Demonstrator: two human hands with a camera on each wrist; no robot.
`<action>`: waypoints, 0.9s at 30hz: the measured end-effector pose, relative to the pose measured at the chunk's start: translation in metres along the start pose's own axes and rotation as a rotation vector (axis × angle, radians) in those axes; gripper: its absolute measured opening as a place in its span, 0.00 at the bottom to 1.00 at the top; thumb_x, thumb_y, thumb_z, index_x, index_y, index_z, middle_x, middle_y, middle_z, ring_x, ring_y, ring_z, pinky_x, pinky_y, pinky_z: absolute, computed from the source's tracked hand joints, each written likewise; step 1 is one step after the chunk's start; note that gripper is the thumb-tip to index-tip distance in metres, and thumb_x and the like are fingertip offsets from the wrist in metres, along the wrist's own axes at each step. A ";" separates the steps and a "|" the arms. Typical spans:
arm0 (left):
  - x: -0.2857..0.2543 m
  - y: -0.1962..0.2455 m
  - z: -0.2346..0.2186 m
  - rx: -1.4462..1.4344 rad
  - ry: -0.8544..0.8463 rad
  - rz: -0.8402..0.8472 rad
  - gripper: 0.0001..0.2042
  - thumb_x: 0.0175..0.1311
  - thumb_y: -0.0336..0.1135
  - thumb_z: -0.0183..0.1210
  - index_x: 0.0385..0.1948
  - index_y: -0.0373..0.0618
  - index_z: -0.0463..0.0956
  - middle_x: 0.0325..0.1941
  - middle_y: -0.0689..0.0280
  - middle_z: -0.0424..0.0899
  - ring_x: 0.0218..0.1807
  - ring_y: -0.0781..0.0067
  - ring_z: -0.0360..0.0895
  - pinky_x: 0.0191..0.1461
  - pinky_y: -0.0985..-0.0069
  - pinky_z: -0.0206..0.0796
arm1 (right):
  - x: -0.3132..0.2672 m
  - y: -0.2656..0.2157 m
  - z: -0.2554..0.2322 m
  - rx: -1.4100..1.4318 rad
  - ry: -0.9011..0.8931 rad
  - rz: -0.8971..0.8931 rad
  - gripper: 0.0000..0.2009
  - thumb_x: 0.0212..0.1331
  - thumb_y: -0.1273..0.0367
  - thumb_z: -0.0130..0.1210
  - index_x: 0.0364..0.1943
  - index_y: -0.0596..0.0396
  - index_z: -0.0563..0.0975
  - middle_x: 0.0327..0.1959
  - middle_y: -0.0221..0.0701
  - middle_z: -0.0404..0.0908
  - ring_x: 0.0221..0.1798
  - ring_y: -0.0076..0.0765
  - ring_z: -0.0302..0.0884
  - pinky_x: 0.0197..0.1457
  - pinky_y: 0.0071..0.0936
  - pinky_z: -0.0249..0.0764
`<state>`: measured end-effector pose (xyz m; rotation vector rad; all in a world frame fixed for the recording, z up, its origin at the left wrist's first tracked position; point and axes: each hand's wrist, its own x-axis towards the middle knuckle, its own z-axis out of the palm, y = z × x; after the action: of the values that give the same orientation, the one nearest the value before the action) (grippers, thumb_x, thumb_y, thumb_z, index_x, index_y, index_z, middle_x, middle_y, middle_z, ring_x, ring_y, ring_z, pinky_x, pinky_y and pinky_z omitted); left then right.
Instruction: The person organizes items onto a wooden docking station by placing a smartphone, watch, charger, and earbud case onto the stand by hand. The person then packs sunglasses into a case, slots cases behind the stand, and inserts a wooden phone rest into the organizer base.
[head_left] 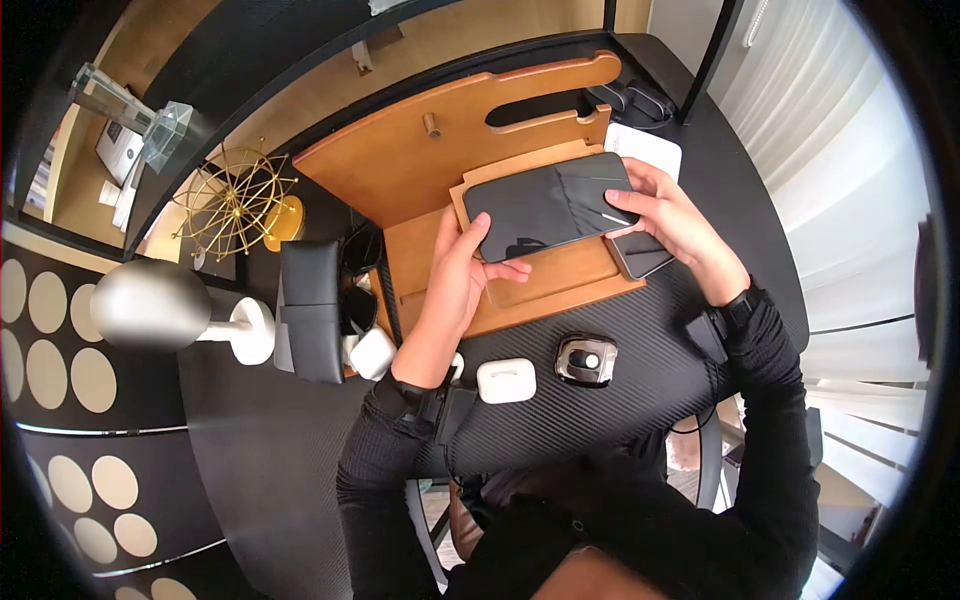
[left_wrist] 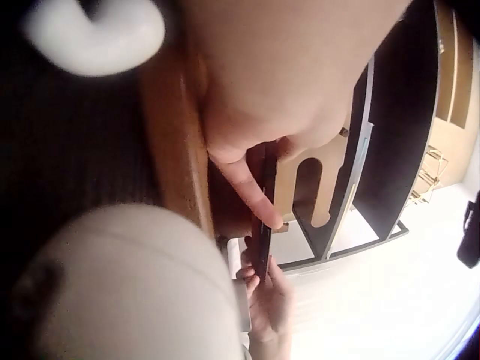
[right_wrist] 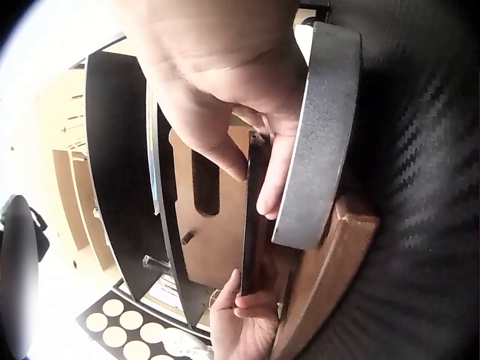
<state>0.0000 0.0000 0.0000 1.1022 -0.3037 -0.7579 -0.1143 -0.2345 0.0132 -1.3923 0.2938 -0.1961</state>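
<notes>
A black smartphone point(head_left: 550, 205) with a glossy, reflecting screen is held level over a brown wooden desk organizer point(head_left: 560, 300). My left hand point(head_left: 462, 260) pinches its left end, thumb on the screen and fingers beneath. At the opposite end, my right hand point(head_left: 675, 215) grips it between thumb and fingers. In the right wrist view the phone point(right_wrist: 255, 217) shows edge-on between both hands. A second phone point(head_left: 640, 255) stands on the organizer's right side, just below my right hand; its grey edge point(right_wrist: 319, 142) looms large in the right wrist view.
A white earbud case point(head_left: 506, 381) and a small dark glossy case point(head_left: 586, 360) lie in front of the organizer. To its left are a black wallet-like case point(head_left: 312, 310), sunglasses point(head_left: 360, 305) and a white cube point(head_left: 373, 353). A white box point(head_left: 648, 148) stands behind my right hand.
</notes>
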 end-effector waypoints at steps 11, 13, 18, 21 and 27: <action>0.002 -0.002 0.001 -0.019 -0.081 0.049 0.20 0.72 0.35 0.49 0.60 0.37 0.58 0.47 0.52 0.79 0.35 0.56 0.84 0.37 0.70 0.81 | -0.001 -0.005 -0.012 0.132 -0.034 0.075 0.17 0.62 0.73 0.54 0.55 0.61 0.70 0.48 0.31 0.78 0.47 0.26 0.80 0.47 0.31 0.84; 0.003 -0.001 -0.003 -0.093 -0.102 0.035 0.20 0.71 0.34 0.48 0.61 0.36 0.58 0.48 0.50 0.79 0.36 0.55 0.84 0.38 0.70 0.81 | -0.003 -0.011 -0.011 0.182 -0.034 0.110 0.16 0.62 0.73 0.54 0.54 0.62 0.71 0.46 0.31 0.79 0.46 0.26 0.81 0.48 0.30 0.84; 0.001 -0.002 0.000 -0.089 -0.092 0.081 0.22 0.68 0.29 0.44 0.63 0.36 0.55 0.51 0.48 0.78 0.37 0.53 0.84 0.40 0.68 0.80 | -0.004 -0.008 -0.004 0.201 0.039 0.056 0.17 0.62 0.73 0.53 0.55 0.62 0.71 0.44 0.31 0.79 0.43 0.26 0.82 0.45 0.27 0.84; -0.001 -0.002 0.000 -0.102 -0.080 0.115 0.25 0.64 0.27 0.45 0.64 0.35 0.53 0.51 0.47 0.77 0.39 0.52 0.84 0.43 0.66 0.80 | -0.003 -0.011 -0.014 0.166 0.024 0.036 0.18 0.63 0.71 0.54 0.56 0.62 0.70 0.42 0.32 0.79 0.34 0.26 0.83 0.38 0.22 0.84; 0.002 -0.004 -0.001 -0.118 -0.100 0.163 0.30 0.61 0.27 0.46 0.68 0.36 0.49 0.55 0.45 0.75 0.46 0.50 0.82 0.52 0.63 0.76 | 0.007 -0.009 -0.020 0.244 0.043 -0.065 0.17 0.66 0.70 0.54 0.56 0.63 0.72 0.41 0.33 0.81 0.24 0.24 0.81 0.28 0.15 0.79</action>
<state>0.0002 -0.0019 -0.0042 0.9183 -0.4236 -0.6777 -0.1135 -0.2571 0.0182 -1.1581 0.2509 -0.3058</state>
